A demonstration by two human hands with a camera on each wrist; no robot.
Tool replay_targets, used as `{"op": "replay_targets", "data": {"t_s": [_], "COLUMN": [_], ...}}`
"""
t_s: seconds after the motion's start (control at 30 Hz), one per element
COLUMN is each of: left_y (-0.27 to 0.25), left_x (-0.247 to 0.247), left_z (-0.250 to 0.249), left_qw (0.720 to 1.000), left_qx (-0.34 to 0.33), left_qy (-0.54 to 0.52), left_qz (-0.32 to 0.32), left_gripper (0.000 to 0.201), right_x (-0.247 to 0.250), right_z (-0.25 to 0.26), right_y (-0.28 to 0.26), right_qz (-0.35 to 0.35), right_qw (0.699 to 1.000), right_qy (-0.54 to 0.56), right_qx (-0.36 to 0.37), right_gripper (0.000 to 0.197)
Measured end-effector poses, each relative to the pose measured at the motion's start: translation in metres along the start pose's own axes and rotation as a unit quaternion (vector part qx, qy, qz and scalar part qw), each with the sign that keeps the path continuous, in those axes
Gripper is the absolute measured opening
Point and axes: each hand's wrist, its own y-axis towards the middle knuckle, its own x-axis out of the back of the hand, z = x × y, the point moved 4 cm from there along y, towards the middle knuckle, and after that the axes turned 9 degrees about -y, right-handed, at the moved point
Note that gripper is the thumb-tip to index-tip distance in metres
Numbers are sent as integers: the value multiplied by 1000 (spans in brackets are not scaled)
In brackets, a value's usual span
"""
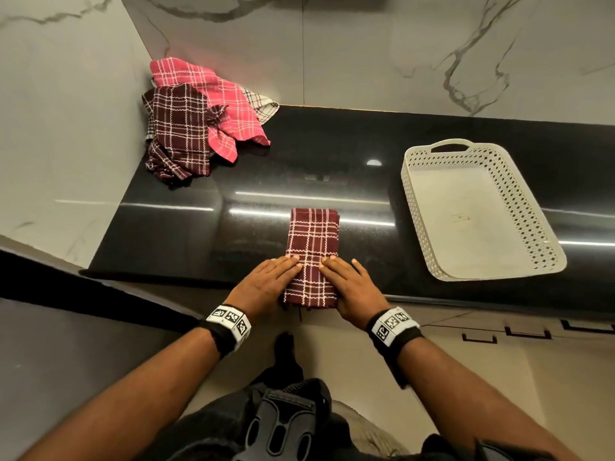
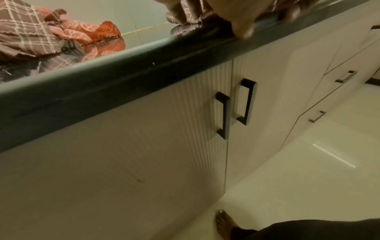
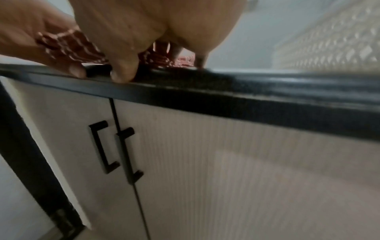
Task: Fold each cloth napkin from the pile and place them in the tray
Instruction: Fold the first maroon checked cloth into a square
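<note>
Straight fingers (image 1: 289,265) of both hands flat on folded napkin (image 1: 312,237) at counter edge (image 1: 466,299).

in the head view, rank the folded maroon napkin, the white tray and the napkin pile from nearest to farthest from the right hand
1. folded maroon napkin: under the right hand, at the counter's front edge.
2. white tray: to the hand's right on the counter.
3. napkin pile: far back-left corner, against the wall.
</note>
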Motion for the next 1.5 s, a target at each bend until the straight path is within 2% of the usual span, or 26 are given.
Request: {"op": "replay_targets", "data": {"t_s": [0.07,0.13,0.2,0.27,0.33,0.43,0.57,0.67,0.7,0.77,0.8,0.87,0.9,0.97,1.03,1.13,1.23,1.27,1.37,1.43,1.5], "left_y": [-1,4,15,30,48,73,92,93,90,85,83,84,85,88,96,116,144,150,161,165,166], "left_x": [7,21,32,41,46,44,41,44,46,49,47,37,30,22,22,36,55,58,60,60,57], "left_z": [-2,0,6,9,14,22,31,31,29,23,17,13,14,21,28,33,40,44,43,38,36], "left_qw": [996,978,943,916,912,913,899,895,902,940,962,990,996,999,999,995,988,983,958,940,917], "left_qx": [-4,77,176,225,251,291,355,352,330,233,174,72,43,29,37,55,95,122,210,248,271], "left_qy": [-75,-181,-270,-316,-307,-269,-239,-245,-238,-172,-118,-32,-6,18,20,-40,-90,-99,-131,-156,-225], "left_qz": [-44,-64,-84,-108,-106,-101,-88,-124,-143,-180,-176,-120,-82,-18,31,74,88,98,145,173,190], "left_gripper": [71,49,23,23,26,26,26,26,27,29,33,51,57,62,65,67,63,61,58,48,41], "right_x": [0,7,15,22,26,26,30,36,39,42,40,28,21,9,5,10,25,28,23,22,29], "right_z": [-2,-4,-5,-4,-6,-12,-16,-19,-16,-6,2,12,13,8,3,-2,-13,-17,-23,-28,-33], "right_y": [-5,-2,10,25,41,59,72,73,70,68,67,68,67,67,69,75,67,62,51,48,44], "right_qz": [-75,-117,-126,-128,-130,-116,-79,-83,-107,-139,-124,-36,12,64,82,74,-53,-66,-20,-18,-24], "right_qw": [993,969,938,915,902,897,900,890,898,935,953,975,978,976,974,973,947,936,931,932,925], "right_qy": [91,197,278,314,307,259,198,191,168,46,-14,-55,-52,-47,-38,41,95,80,71,121,188], "right_qx": [-31,-95,-163,-219,-273,-338,-381,-405,-393,-322,-275,-211,-202,-203,-208,-214,-303,-336,-358,-340,-329], "right_gripper": [49,30,20,19,21,26,28,30,34,52,62,69,69,71,73,72,65,61,47,39,35]}}
